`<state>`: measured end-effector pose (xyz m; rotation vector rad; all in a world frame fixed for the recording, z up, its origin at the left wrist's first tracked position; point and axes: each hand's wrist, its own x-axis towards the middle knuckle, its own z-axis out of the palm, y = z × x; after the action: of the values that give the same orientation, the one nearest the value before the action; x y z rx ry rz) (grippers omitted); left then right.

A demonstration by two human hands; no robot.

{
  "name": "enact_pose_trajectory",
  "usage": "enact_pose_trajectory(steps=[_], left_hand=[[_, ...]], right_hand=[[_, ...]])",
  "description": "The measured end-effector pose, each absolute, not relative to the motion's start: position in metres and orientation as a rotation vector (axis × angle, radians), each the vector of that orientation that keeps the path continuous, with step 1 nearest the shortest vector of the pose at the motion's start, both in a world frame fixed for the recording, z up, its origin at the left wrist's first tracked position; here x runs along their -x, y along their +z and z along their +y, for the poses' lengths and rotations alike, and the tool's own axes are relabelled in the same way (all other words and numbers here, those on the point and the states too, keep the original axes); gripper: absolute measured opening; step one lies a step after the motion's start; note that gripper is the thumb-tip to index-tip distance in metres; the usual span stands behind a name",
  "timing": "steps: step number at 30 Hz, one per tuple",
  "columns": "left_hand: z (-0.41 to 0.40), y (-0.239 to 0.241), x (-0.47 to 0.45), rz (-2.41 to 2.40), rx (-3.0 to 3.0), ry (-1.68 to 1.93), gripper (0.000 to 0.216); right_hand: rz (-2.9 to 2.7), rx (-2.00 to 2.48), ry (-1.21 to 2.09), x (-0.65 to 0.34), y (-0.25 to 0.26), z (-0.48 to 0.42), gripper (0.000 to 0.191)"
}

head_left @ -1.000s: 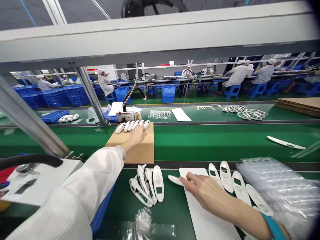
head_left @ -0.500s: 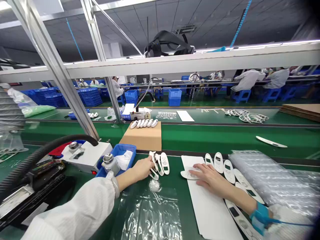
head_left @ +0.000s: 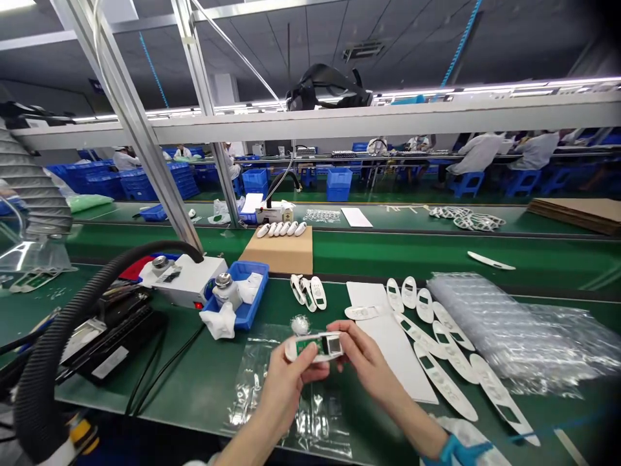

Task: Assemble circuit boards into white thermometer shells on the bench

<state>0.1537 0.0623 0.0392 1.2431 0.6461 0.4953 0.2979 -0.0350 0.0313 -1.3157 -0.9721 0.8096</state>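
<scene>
Your left hand (head_left: 286, 382) grips the left end of the white housing (head_left: 314, 346); your right hand (head_left: 361, 362) pinches its right end. The housing lies crosswise, long axis left-right, above the worktop's (head_left: 194, 382) near edge, equally near both hands.

I see bare green bench (head_left: 194, 382) at lower left of the frame. Right is crowded by white shells (head_left: 436, 336) and bubble wrap (head_left: 490, 323); blue tray (head_left: 252, 304) blocks the left-centre.
</scene>
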Motion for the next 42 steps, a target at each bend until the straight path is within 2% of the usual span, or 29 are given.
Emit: enact_pose_trajectory(steps=[2,5,10,14,19,22,26,29,32,36,42], left_hand=[[0.049,0.038,-0.137,0.599,-1.029,0.379,0.033],[0.039,0.037,-0.118,0.472,-1.006,0.146,0.036],[0.023,0.03,-0.107,0.52,-0.967,0.135,0.035],[0.016,0.029,-0.103,0.595,-0.938,0.071,0.038],[0.01,0.022,-0.102,0.611,-0.938,0.056,0.046],[0.004,0.013,-0.102,0.624,-0.862,0.065,0.053],[0.002,0.006,-0.095,0.697,-0.825,0.082,0.058],[0.005,0.007,-0.088,0.721,-0.838,0.037,0.059],[0.007,0.009,-0.083,0.725,-0.885,0.018,0.054],[0.008,0.007,-0.082,0.703,-0.967,0.008,0.051],[0.003,-0.01,-0.077,0.668,-0.967,-0.001,0.054]], right_hand=[[-1.035,1.307,0.873,-0.292,0.033,-0.037,0.031],[-1.224,1.305,0.991,-0.287,0.036,-0.043,0.028],[-1.382,1.414,0.609,-0.276,0.039,-0.049,0.02],[-1.593,1.438,0.576,-0.269,0.044,-0.052,0.014],[-1.801,1.396,0.375,-0.258,0.039,-0.06,0.021],[-1.748,1.291,0.317,-0.249,0.035,-0.065,0.018],[-1.494,1.325,0.468,-0.25,0.035,-0.061,0.014],[-1.585,1.413,0.724,-0.258,0.035,-0.052,0.008],[-1.678,1.461,0.841,-0.26,0.036,-0.049,0.005],[-1.77,1.494,0.816,-0.255,0.036,-0.052,0.015],[-1.94,1.515,0.612,-0.246,0.021,-0.063,0.021]])
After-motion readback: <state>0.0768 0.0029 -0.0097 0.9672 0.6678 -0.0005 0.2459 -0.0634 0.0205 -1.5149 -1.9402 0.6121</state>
